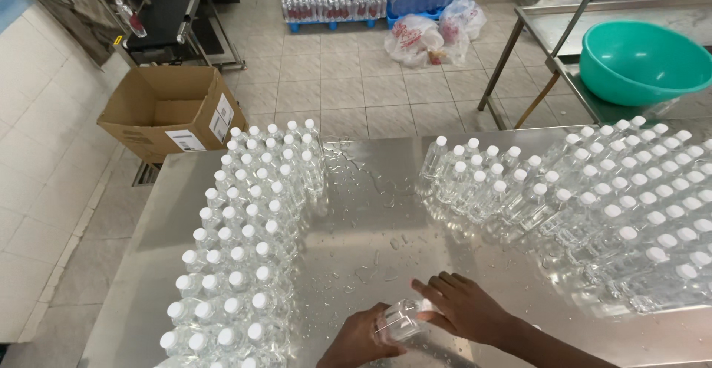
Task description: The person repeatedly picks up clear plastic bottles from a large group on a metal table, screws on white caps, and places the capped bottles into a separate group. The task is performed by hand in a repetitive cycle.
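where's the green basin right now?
In the head view the green basin is at the upper right, on a lower metal side table beyond the steel worktable, just behind the right-hand block of capped bottles.

Bottles (245, 249) left (and right) on table (371, 219)

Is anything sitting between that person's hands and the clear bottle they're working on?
Nothing visible. Both the left hand and right hand already grip the clear bottle directly, above bare wet steel table.
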